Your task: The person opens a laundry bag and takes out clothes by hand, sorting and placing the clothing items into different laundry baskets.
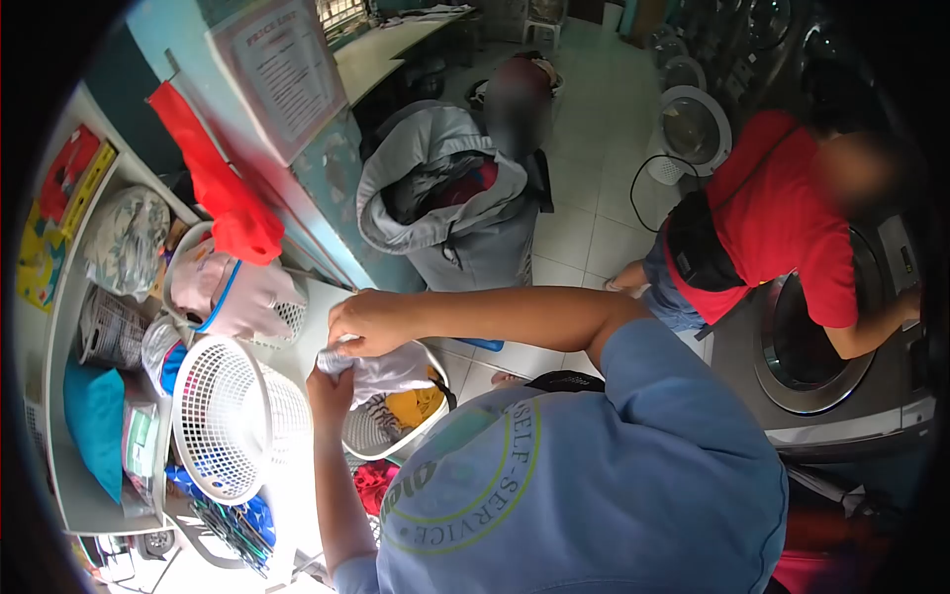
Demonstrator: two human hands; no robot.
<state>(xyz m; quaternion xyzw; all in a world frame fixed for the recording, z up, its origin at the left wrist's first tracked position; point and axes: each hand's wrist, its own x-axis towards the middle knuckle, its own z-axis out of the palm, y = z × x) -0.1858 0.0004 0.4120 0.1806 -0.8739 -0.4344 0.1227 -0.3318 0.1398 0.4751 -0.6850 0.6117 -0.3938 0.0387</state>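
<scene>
My right hand (pixel 371 322) is closed on the upper edge of a white cloth (pixel 396 371), fingers pinched together. Below it, my left hand (pixel 332 391) grips a bunched part of the same cloth near its left end. The cloth hangs over a white laundry basket (pixel 444 374), covering part of its opening. A yellow garment (pixel 414 404) and a grey striped one show inside the basket. An empty white perforated basket (pixel 220 421) lies tilted just left of my left hand.
Another basket (pixel 292 322) holds pink cloth. Shelves (pixel 99 327) with bagged items line the left. A grey laundry bag (pixel 475 252) full of clothes stands ahead. At right, a person in a red shirt (pixel 767 218) leans over a front-loading washer (pixel 737 366). Red clothing lies below my basket.
</scene>
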